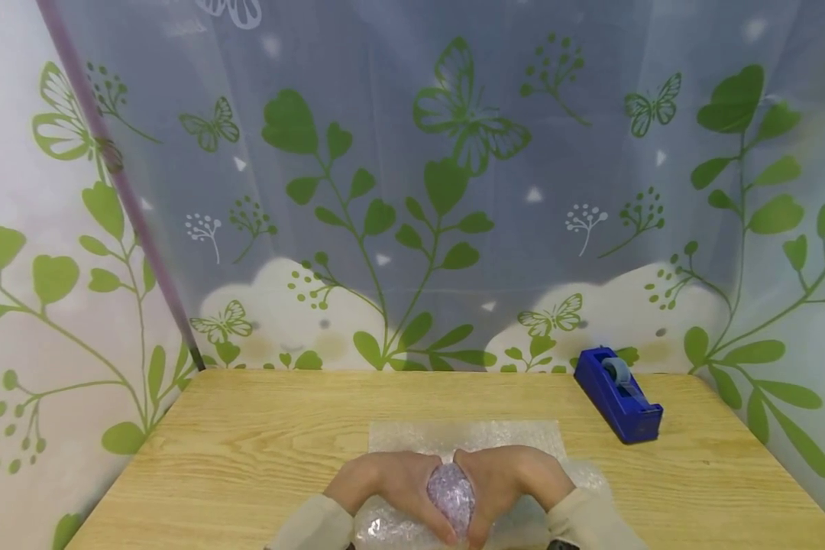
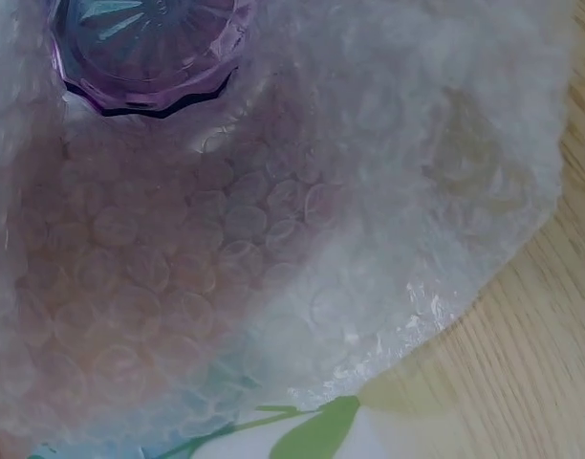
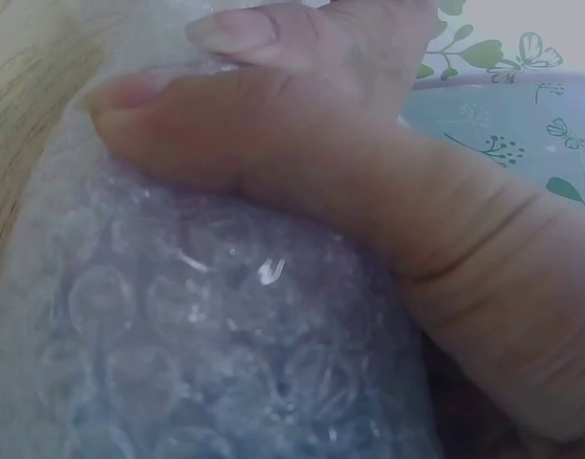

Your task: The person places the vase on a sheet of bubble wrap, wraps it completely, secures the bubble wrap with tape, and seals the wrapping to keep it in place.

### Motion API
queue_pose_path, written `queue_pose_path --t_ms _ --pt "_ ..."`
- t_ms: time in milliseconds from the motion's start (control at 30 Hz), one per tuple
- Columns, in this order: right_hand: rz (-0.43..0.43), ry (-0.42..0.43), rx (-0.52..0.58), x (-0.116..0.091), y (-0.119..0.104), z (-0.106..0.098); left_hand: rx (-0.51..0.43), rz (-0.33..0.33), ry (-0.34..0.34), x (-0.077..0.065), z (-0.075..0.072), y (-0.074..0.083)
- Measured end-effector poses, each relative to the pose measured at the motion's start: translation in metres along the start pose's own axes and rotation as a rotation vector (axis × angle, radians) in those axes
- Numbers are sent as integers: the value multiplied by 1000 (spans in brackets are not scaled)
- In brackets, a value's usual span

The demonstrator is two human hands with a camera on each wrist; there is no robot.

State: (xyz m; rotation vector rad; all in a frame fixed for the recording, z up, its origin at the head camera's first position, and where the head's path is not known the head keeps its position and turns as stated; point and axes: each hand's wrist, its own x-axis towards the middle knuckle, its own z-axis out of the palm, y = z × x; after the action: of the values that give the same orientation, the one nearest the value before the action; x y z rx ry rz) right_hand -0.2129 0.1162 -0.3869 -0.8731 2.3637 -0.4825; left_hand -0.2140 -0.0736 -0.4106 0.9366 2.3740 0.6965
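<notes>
A purple glass (image 2: 154,57) with a scalloped, faceted base is wrapped in bubble wrap (image 1: 467,434); its base shows bare in the left wrist view. In the head view the wrapped bundle sits between both hands, near the table's front edge. My left hand (image 1: 404,483) grips its left side, fingers partly hidden by the wrap. From the right, my right hand (image 1: 500,481) curls around it. In the right wrist view, a thumb (image 3: 206,129) lies across the bubble wrap, pressing it onto the glass, with another fingertip just beyond.
A blue tape dispenser (image 1: 619,397) with a roll of clear tape stands at the back right of the wooden table (image 1: 261,428). Loose bubble wrap spreads under and beyond the hands. Patterned curtains (image 1: 385,191) close off the back and sides.
</notes>
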Motion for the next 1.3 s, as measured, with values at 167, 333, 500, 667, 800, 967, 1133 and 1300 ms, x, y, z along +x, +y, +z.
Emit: queue_pose_path --t_ms 167,333,500,667,800,967,1133,1300 --pt "5 -15 -8 1 -2 -1 41 12 26 -1 -1 -3" --pt "19 -33 -24 3 -2 -3 255 9 133 -4 -3 -3" --pt "60 -49 -13 4 -2 -5 478 51 244 -10 -3 4" --pt "46 -96 26 6 0 -8 661 72 300 -18 0 23" --pt "-22 -142 75 9 4 -10 722 13 276 -21 10 36" --pt "-50 -167 78 14 4 -11 807 -59 339 -17 25 39" --pt "-29 -148 53 14 2 -12 874 -69 446 -12 35 38" --pt "-24 -158 79 14 2 -13 884 -51 512 -12 39 37"
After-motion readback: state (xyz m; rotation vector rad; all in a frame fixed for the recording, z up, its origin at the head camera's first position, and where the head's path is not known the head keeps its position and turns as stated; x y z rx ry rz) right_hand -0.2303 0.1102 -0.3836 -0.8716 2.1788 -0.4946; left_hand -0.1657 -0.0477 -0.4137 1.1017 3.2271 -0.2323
